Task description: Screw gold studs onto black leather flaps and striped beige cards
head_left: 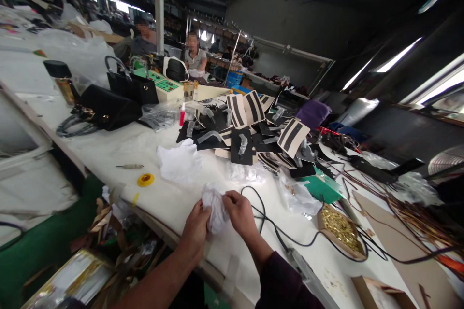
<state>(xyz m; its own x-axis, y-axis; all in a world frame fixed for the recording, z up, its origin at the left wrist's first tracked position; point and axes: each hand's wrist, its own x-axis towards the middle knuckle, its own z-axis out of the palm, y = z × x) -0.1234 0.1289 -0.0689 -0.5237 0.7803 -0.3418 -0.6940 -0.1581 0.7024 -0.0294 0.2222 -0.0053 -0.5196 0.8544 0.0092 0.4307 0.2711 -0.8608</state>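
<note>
Crumpled white tissue paper (216, 210) is held between both hands above the table's front edge. My left hand (196, 226) is closed around its left side, thumb on top. The fingers of my right hand (239, 208) pinch its upper right side. Beyond the hands, another sheet of crumpled white paper (179, 160) lies on the white table (170, 203). Behind that is a pile of black and cream striped pieces (253, 106), several with clear plastic-wrapped parts on them. A yellow tape roll (145, 180) lies left of my left hand.
Black handbags (108, 106) stand at the back left beside a bottle (61, 79). A box of gold-coloured hardware (339, 227) and a black cable (308, 241) lie to the right. Scraps and a taped package (78, 275) sit below the edge. Two people are in the background.
</note>
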